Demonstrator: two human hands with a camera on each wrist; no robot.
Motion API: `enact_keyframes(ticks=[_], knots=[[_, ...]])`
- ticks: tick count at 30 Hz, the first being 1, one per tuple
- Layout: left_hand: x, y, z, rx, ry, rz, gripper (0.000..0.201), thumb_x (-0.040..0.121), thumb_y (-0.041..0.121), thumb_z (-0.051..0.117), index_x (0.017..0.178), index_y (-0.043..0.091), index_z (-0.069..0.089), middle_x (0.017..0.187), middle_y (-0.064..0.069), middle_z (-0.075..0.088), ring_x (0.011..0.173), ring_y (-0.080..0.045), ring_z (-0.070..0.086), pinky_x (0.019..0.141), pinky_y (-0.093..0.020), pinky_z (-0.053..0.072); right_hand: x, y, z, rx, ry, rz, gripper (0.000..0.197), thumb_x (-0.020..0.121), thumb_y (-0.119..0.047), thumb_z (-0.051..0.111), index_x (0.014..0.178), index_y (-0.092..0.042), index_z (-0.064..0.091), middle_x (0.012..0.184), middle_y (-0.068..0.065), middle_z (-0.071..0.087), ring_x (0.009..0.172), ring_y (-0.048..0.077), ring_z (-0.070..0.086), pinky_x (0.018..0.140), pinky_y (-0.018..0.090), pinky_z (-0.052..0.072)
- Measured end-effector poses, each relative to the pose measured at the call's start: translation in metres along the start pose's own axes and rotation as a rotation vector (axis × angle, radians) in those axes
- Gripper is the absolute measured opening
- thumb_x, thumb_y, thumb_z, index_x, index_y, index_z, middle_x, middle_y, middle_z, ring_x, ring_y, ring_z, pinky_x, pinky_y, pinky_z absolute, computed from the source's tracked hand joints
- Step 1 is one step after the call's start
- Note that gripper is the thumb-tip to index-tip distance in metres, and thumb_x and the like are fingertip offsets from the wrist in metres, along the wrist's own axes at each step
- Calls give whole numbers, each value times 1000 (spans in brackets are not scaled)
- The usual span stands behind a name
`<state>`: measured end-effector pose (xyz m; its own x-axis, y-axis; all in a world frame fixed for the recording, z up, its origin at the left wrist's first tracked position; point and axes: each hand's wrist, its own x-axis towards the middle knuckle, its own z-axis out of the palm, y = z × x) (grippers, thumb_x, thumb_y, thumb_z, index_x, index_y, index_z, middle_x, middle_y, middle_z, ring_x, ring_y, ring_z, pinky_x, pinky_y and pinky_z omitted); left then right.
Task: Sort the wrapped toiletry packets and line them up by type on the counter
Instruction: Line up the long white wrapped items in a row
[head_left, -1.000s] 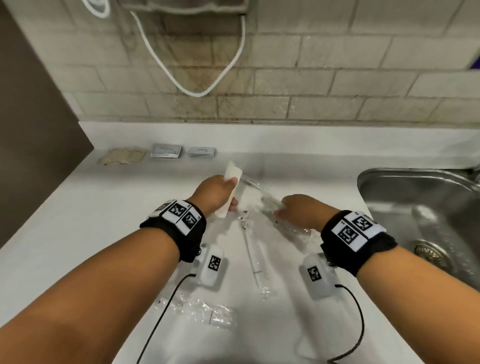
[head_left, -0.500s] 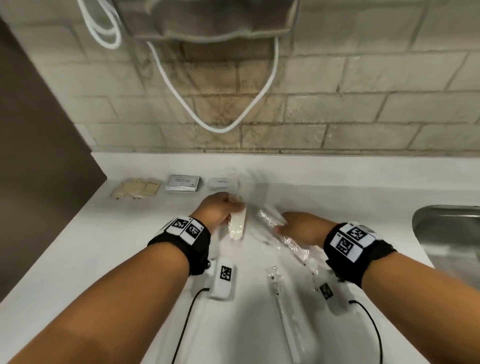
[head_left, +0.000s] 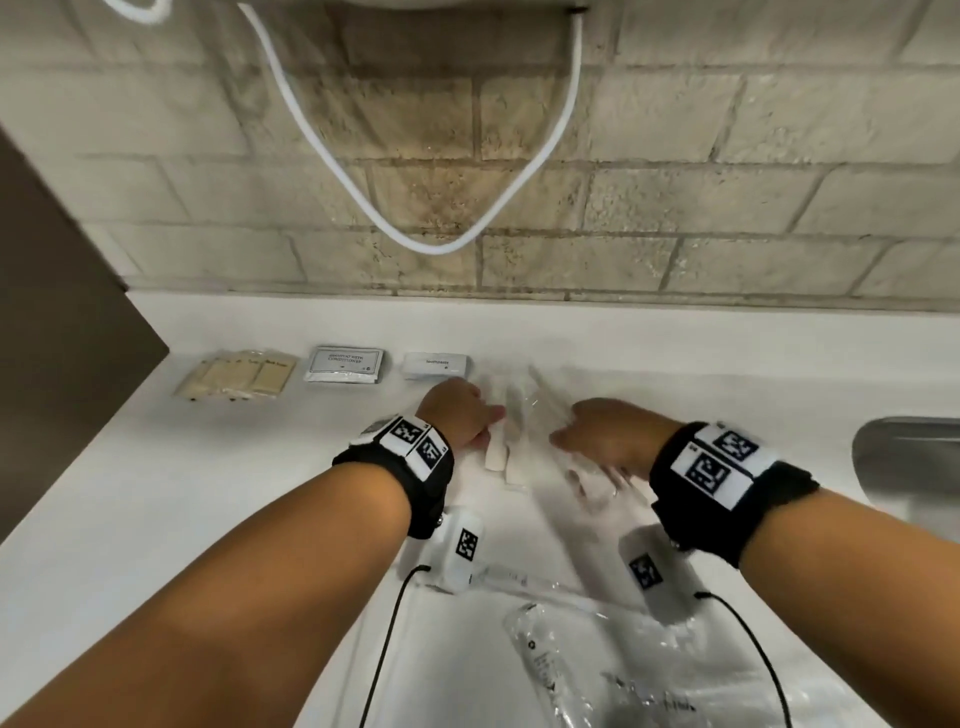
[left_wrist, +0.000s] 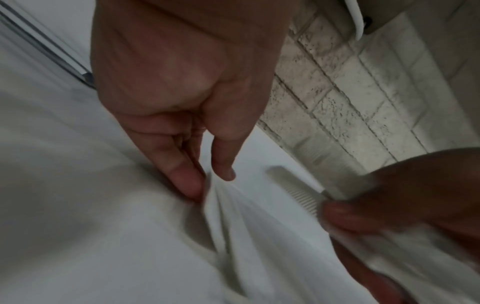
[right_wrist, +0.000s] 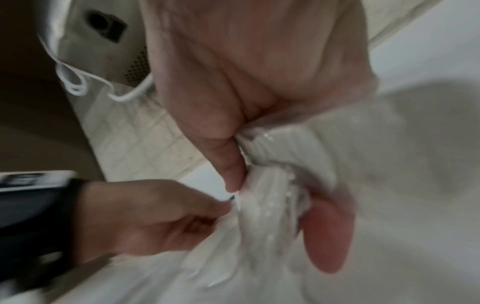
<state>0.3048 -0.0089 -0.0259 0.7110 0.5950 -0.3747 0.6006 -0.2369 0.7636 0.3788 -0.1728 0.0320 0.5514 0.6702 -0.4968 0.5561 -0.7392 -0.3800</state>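
Observation:
My left hand (head_left: 480, 421) and right hand (head_left: 561, 441) meet over clear-wrapped white comb packets (head_left: 498, 447) at the back of the white counter (head_left: 208, 493). In the left wrist view my left hand (left_wrist: 207, 185) pinches a fold of clear wrap, and a comb (left_wrist: 293, 189) shows beside my other hand's fingers. In the right wrist view my right hand (right_wrist: 272, 195) grips a crumpled bunch of wrapped packets (right_wrist: 270, 185). A back row left of the combs holds tan packets (head_left: 236, 379), a shampoo packet (head_left: 345, 365) and a toothpaste packet (head_left: 436, 365).
Clear-wrapped toothbrush packets (head_left: 545, 665) lie loose at the front of the counter. A steel sink (head_left: 909, 457) sits at the right edge. A white cord (head_left: 431, 244) loops down the tiled wall, and a dark panel (head_left: 52, 312) bounds the counter's left side.
Both hands have moved away from me toward the back row. My left hand brought its comb packet beside the toothpaste packet, and my right hand followed with its clear-wrapped bunch.

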Motion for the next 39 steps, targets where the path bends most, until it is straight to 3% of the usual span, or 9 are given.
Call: enact_keyframes(ticks=[2,4,7,10,12,14,20,28,39], knots=[[1,-3,-6,71,24,-10,58,81,23,71,132,9,47,115,-13,66,93,-26,68,81,-35,58,15,4,-10,-163,11,56,42,100,-33,42,117,2,59,110,15,62,105,28,57,75,25,36],[-2,-5,-13,300,47,72,66,80,28,71,139,20,42,125,-10,60,107,-26,63,89,-33,52,30,10,-13,-244,7,100,44,100,-35,42,116,1,60,118,15,63,111,28,57,77,25,35],[-10,-6,-18,511,10,225,61,82,31,69,138,29,45,138,-4,44,125,-22,49,103,-33,42,48,21,-12,-152,88,133,37,93,-41,53,96,-4,60,98,14,61,99,29,58,73,28,42],[-17,-10,-16,680,-131,302,66,81,38,68,142,31,42,151,2,33,138,-22,34,111,-36,33,45,16,-5,-183,329,55,50,87,-43,59,126,-14,50,126,10,49,118,32,48,93,40,46],[-19,-14,-13,763,-182,326,70,80,46,66,143,34,40,156,4,26,140,-26,30,112,-41,31,37,4,6,-303,411,-151,55,87,-45,58,136,-27,45,138,2,45,126,28,42,101,43,39],[-19,-18,-12,792,-188,374,67,79,52,65,140,34,44,155,3,30,137,-28,35,110,-42,34,32,-9,21,-425,303,-315,57,86,-52,56,138,-34,43,147,-5,41,136,25,33,108,46,30],[-15,-22,-22,874,-173,315,77,83,56,60,149,36,27,161,1,15,146,-25,18,117,-37,20,50,-6,26,-478,23,-125,81,85,-58,55,152,-32,17,161,-14,8,149,21,5,117,55,5],[-7,-29,-20,851,-214,287,87,84,62,53,153,35,8,162,10,2,149,-27,6,120,-43,15,61,-1,19,-411,73,-109,85,85,-58,56,152,-30,13,161,-12,5,149,17,-1,116,58,-4],[-10,-19,-16,930,-236,255,84,85,61,52,152,39,7,161,17,1,147,-34,6,117,-49,20,57,2,16,-484,18,-110,81,86,-58,53,152,-33,14,161,-15,6,149,19,0,113,63,-3]])
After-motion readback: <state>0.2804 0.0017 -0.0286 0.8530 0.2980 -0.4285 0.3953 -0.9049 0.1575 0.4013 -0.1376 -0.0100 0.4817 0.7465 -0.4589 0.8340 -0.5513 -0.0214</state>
